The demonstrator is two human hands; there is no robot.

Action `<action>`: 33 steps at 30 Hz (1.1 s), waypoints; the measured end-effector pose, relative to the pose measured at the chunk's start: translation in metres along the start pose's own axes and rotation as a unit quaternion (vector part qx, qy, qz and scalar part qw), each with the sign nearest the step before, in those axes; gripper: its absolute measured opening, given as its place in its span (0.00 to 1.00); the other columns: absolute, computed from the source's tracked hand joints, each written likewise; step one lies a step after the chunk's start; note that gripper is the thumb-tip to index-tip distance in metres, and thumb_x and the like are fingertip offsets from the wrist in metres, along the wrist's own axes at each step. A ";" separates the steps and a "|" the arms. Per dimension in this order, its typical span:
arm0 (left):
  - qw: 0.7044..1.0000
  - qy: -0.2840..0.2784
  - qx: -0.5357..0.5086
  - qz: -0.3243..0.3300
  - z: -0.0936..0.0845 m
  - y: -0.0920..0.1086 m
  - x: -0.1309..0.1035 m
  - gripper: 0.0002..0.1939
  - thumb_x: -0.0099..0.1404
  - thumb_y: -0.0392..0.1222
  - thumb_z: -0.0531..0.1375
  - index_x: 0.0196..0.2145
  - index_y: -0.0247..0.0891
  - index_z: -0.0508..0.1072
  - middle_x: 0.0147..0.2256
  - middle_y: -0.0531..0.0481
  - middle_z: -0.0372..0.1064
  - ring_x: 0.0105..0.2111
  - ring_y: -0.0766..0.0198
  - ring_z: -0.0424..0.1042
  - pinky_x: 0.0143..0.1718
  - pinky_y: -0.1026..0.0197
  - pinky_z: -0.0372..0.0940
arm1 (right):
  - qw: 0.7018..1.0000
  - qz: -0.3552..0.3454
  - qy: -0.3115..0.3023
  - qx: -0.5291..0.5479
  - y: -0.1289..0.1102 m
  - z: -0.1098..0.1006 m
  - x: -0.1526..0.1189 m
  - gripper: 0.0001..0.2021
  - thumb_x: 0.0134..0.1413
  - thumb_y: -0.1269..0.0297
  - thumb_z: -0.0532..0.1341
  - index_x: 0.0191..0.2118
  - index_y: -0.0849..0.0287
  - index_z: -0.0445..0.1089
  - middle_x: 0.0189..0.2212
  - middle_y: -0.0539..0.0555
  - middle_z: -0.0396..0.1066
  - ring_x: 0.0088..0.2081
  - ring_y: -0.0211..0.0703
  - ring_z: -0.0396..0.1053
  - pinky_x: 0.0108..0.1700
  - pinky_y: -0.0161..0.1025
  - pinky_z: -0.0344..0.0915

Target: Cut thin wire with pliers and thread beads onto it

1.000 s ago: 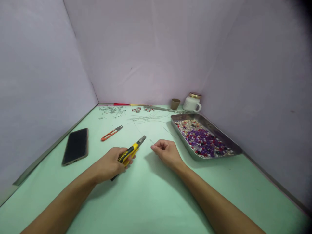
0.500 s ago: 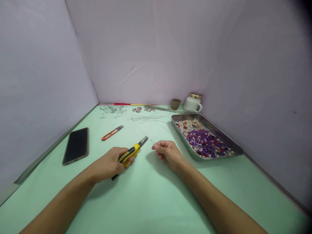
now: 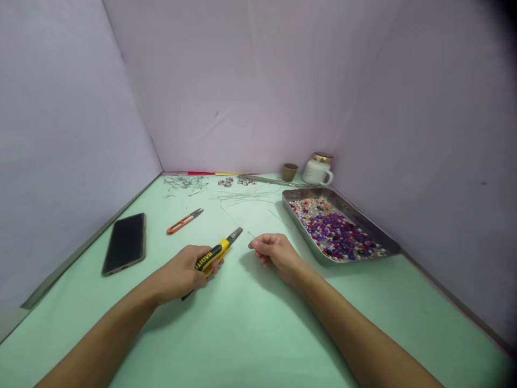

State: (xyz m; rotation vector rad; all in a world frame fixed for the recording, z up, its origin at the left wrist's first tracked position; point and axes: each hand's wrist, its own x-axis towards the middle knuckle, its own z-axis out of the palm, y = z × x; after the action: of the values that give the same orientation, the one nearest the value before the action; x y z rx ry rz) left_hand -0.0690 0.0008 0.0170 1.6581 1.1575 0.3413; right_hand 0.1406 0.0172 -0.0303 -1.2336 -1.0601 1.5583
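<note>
Left hand (image 3: 181, 272) clamped on yellow pliers (image 3: 216, 252), right hand (image 3: 274, 250) pinching thin wire (image 3: 251, 234) just beside the nose; wire looks bare, beads still in tray (image 3: 388, 243).

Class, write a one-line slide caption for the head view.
Left hand grips yellow pliers; right hand pinches thin wire beside bead tray.

Yellow-black pliers (image 3: 218, 251), tilted, near wire (image 3: 251, 234)

We count two hands, one pair of yellow pliers (image 3: 218, 251), one orange snips (image 3: 184, 221), one phone (image 3: 124, 243), one bead tray (image 3: 383, 242), one white mug (image 3: 318, 170), one brown cup (image 3: 290, 172); beaded pieces at the back, seemingly two (image 3: 226, 182).
</note>
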 end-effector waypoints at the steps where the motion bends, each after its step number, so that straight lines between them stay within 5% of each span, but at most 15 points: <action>1: 1.000 -0.006 -0.005 0.003 0.000 0.000 0.000 0.12 0.39 0.29 0.49 0.26 0.37 0.61 0.23 0.56 0.56 0.23 0.69 0.54 0.22 0.66 0.49 | 1.000 0.007 -0.001 0.010 0.000 0.000 0.000 0.06 0.38 0.66 0.61 0.22 0.65 0.67 0.13 0.46 0.62 0.13 0.27 0.55 0.16 0.27 0.50; 15: 0.999 -0.026 0.019 0.009 0.001 0.003 0.000 0.10 0.39 0.29 0.47 0.23 0.38 0.56 0.22 0.58 0.51 0.21 0.71 0.49 0.21 0.66 0.46 | 0.994 0.049 -0.046 0.089 0.000 -0.003 0.003 0.03 0.38 0.71 0.59 0.22 0.66 0.67 0.12 0.46 0.60 0.12 0.26 0.54 0.14 0.26 0.50; 21: 0.999 -0.008 0.043 0.008 0.003 0.005 -0.002 0.10 0.39 0.30 0.47 0.23 0.37 0.59 0.23 0.56 0.57 0.24 0.68 0.57 0.24 0.65 0.50 | 0.993 0.048 -0.061 0.093 0.001 -0.003 0.001 0.04 0.38 0.70 0.60 0.22 0.65 0.67 0.12 0.46 0.61 0.12 0.26 0.54 0.14 0.26 0.50; 33: 0.999 0.042 -0.016 -0.016 0.000 0.008 0.000 0.16 0.38 0.29 0.49 0.28 0.37 0.63 0.27 0.54 0.61 0.28 0.65 0.62 0.30 0.64 0.58 | 0.998 -0.047 -0.033 -0.003 -0.001 -0.003 -0.001 0.09 0.37 0.62 0.62 0.22 0.64 0.66 0.13 0.46 0.62 0.13 0.27 0.55 0.16 0.27 0.52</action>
State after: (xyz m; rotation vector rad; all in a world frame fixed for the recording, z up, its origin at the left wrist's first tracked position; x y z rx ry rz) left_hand -0.0652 0.0008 0.0242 1.6087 1.2333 0.4120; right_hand 0.1433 0.0164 -0.0295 -1.1265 -1.1506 1.5342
